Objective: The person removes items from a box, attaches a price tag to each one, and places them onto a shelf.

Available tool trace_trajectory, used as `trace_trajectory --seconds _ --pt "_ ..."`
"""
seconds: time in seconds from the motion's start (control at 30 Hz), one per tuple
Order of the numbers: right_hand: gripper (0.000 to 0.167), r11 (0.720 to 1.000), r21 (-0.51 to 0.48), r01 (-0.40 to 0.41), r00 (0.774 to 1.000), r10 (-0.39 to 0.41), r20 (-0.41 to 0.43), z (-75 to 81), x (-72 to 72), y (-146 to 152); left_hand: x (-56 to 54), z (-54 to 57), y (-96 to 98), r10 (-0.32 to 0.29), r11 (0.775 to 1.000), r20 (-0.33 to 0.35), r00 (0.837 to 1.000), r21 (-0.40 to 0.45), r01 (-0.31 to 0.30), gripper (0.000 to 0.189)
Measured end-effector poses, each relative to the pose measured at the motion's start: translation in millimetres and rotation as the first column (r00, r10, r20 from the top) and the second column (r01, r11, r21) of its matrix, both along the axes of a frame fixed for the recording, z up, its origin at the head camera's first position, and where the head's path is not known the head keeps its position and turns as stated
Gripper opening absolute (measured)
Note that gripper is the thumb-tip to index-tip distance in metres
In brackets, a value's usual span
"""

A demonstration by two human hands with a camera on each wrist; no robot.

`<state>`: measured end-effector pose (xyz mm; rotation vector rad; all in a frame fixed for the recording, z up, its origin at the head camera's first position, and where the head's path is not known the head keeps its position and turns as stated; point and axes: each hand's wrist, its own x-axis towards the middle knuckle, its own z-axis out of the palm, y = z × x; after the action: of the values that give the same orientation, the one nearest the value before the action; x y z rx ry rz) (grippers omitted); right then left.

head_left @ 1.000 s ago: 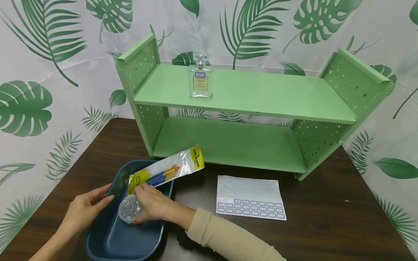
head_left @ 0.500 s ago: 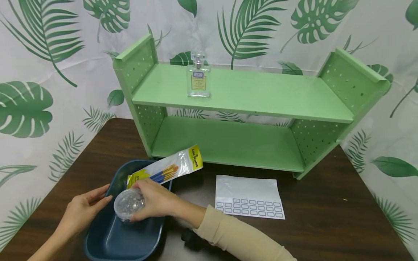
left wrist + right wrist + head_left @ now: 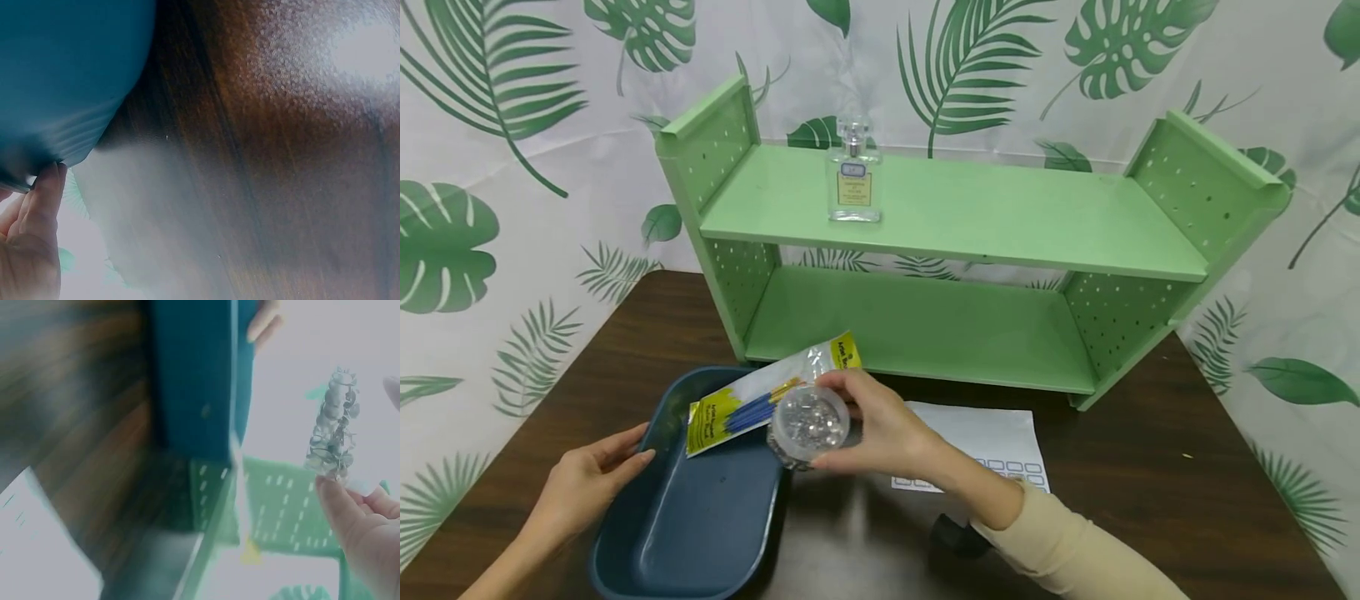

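Dark wood desk (image 3: 1135, 475): my left hand (image 3: 583, 483) pinches the tub (image 3: 688, 533) by its left rim; at its right rim my right hand (image 3: 883, 429), half-curled, grips the clear jar (image 3: 810, 419). Best to hold it level, clear of the brush packet (image 3: 722, 421).

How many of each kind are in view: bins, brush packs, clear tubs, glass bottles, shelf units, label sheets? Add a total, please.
Bin: 1
Brush pack: 1
Clear tub: 1
Glass bottle: 1
Shelf unit: 1
Label sheet: 1
Total: 6
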<state>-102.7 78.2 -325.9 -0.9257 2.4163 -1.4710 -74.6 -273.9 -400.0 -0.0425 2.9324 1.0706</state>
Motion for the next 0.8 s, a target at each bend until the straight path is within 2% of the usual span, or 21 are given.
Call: trace_trajectory --seconds 0.17,0.37,0.57,0.8 --pt "0.074 0.995 0.046 0.093 0.996 -0.093 -0.015 -12.3 15.2 50.6 0.0 -0.2 -0.9 0.003 1.0 0.017 1.0 0.006 -0.003 0.053" --pt "0.069 0.986 0.094 0.137 0.99 -0.133 -0.043 -43.7 41.0 96.2 -1.0 -0.7 -1.7 0.001 1.0 0.019 1.0 0.016 -0.001 0.053" --pt "0.068 0.973 0.156 0.172 0.977 -0.149 -0.149 -67.6 64.7 122.4 -1.8 -0.2 -2.8 -0.008 1.0 0.012 1.0 0.006 0.008 0.052" --pt "0.069 0.972 0.166 0.168 0.957 -0.12 -0.264 -81.1 79.8 136.9 -2.1 1.1 -2.2 -0.007 1.0 0.027 1.0 0.01 0.006 0.054"
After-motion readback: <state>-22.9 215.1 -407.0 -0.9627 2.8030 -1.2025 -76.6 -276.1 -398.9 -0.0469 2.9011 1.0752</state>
